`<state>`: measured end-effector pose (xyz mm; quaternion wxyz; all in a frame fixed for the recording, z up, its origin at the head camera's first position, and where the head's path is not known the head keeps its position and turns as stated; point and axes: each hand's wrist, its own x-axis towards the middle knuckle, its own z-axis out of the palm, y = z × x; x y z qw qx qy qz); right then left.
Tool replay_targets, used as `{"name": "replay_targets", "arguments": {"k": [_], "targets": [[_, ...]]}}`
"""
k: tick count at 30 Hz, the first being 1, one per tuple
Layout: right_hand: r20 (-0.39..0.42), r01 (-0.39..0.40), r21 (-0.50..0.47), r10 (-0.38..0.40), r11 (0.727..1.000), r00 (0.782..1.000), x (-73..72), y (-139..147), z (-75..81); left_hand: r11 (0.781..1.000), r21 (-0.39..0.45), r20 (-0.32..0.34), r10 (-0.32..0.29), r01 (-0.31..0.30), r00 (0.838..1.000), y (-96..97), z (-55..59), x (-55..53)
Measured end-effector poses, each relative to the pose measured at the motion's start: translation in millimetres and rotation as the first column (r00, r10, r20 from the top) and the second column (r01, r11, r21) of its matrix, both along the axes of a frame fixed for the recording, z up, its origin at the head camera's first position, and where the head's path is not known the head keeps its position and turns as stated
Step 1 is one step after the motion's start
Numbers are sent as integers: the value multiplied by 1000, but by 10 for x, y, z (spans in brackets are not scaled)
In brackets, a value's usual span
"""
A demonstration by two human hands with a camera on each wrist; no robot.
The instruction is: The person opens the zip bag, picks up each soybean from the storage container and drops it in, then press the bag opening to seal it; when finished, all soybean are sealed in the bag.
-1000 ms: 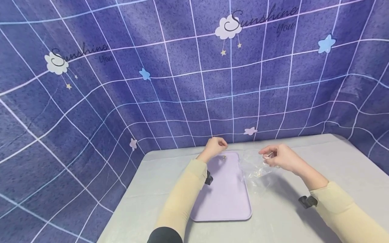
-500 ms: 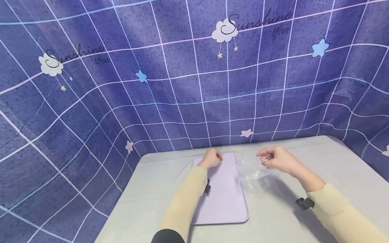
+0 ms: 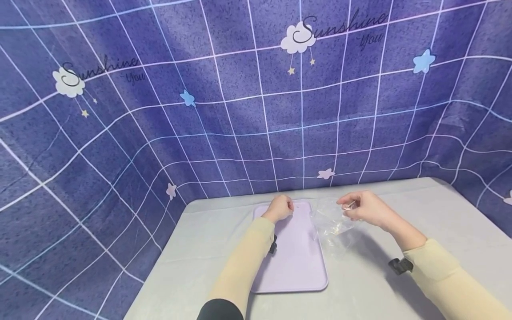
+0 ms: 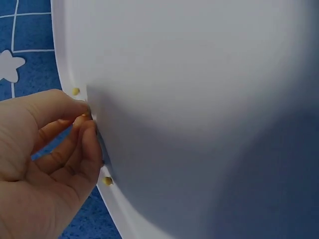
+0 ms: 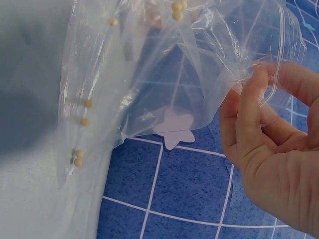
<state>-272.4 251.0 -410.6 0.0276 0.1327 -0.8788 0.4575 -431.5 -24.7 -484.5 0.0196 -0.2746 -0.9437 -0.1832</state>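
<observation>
My left hand (image 3: 281, 207) is at the far end of a lilac tray (image 3: 296, 262). In the left wrist view its thumb and fingers pinch together low at the rim, around what looks like a small yellow bean (image 4: 83, 116), mostly hidden by the fingertips. One loose yellow bean (image 4: 76, 91) lies just beyond the thumb, and a second bean (image 4: 108, 180) lies below the fingers. My right hand (image 3: 368, 208) pinches the mouth of a clear zip bag (image 3: 334, 222) beside the tray. Several yellow beans (image 5: 84, 121) show in the bag in the right wrist view.
A pale grey cloth covers the table (image 3: 384, 275). Behind and to the sides hangs a blue-purple grid-patterned curtain (image 3: 240, 115), close to the table's far edge. The bag partly overlaps the tray's right rim.
My left hand has come down from above the tray's far edge onto the tray. The right hand stays at the bag with little movement. The head view has shifted slightly.
</observation>
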Motion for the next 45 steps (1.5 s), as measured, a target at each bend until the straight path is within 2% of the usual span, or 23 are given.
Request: {"name": "replay_targets", "arguments": {"k": [5,9,12,16,21,25,28,31,34,39,42,45], "targets": [[0,2,3,-2,1000,1000,7,-8,3,995,96,-10,-39,40,999,27,83,31],[9,-2,-11,2,1000,1000,28,-22,10,975,199,-11,-101,102,995,138,264,103],[10,-5,-19,5,1000,1000,35,-31,11,956,256,4,-148,142,989,254,464,205],[-2,-2,-13,2,1000,1000,28,-33,12,929,300,-18,-222,218,975,395,710,356],[-10,-2,-16,2,1000,1000,28,-36,17,895,330,-43,-303,300,952,510,895,525],[-10,-10,-19,10,1000,1000,30,-34,10,881,325,-41,-351,345,935,564,1016,683],[-5,-10,-21,10,1000,1000,27,-32,3,878,287,-49,-385,382,922,604,1080,774],[-3,-10,-21,10,1000,1000,24,-30,3,883,237,-56,-405,406,913,641,1106,819],[-4,-12,-19,11,1000,1000,25,-35,12,887,203,-63,-411,415,909,662,1108,840],[-12,-14,-13,14,1000,1000,19,-32,9,883,211,-66,-416,420,907,659,1106,846],[-9,-7,-12,7,1000,1000,13,-25,-1,880,235,-82,-405,413,911,627,1111,818],[-7,-5,-16,5,1000,1000,11,-17,-9,883,285,-79,-366,373,927,562,1109,735]]}}
